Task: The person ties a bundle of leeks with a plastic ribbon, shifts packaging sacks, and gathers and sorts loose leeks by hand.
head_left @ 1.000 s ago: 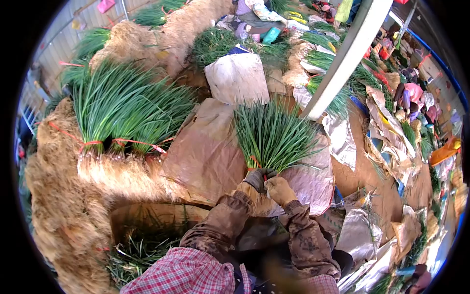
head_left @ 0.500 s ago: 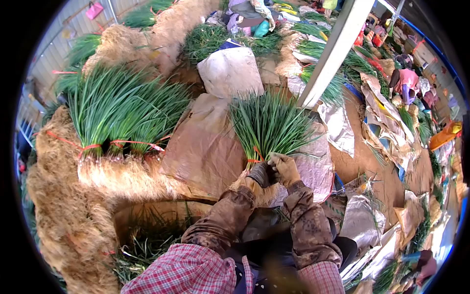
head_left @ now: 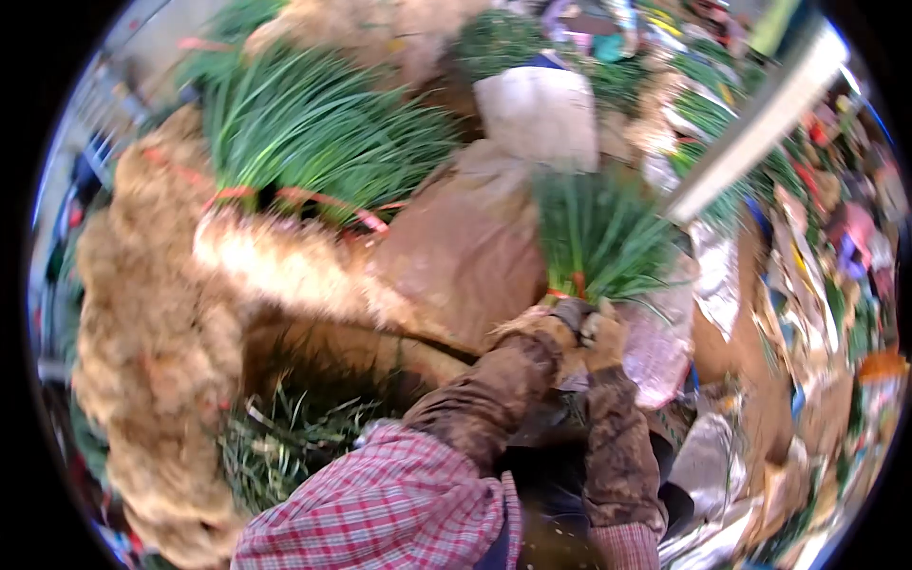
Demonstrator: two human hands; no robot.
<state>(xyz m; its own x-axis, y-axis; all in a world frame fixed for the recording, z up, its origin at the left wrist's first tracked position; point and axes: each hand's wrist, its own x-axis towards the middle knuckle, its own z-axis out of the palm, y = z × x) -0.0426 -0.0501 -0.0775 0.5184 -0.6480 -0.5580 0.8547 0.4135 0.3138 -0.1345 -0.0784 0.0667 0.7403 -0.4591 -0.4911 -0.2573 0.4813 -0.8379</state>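
A bunch of scallions (head_left: 603, 233), long green leaves upward, stands before me with an orange-red tie (head_left: 579, 283) round its lower part. My left hand (head_left: 562, 328), in a dark and tan glove, is closed around the base just below the tie and hides most of the roots. Pressed up against it, my right hand (head_left: 605, 337) in a tan glove has its fingers pinched together where the strand of the tie runs down. Motion blur smears the fingertips. Beneath the bunch lies a pale sheet (head_left: 660, 366).
Tied scallion bunches (head_left: 313, 142) lie to the left on a heap of beige roots (head_left: 161, 351). Loose leaves (head_left: 294, 446) lie in a hollow at lower left. A brown sheet (head_left: 456, 247), a white sack (head_left: 537, 114) and a slanted metal post (head_left: 760, 123) stand beyond. Another person (head_left: 855, 237) is at right.
The whole view has swung, so everything sits further right and the picture is blurred. My hands stay together at the tied base of the scallions.
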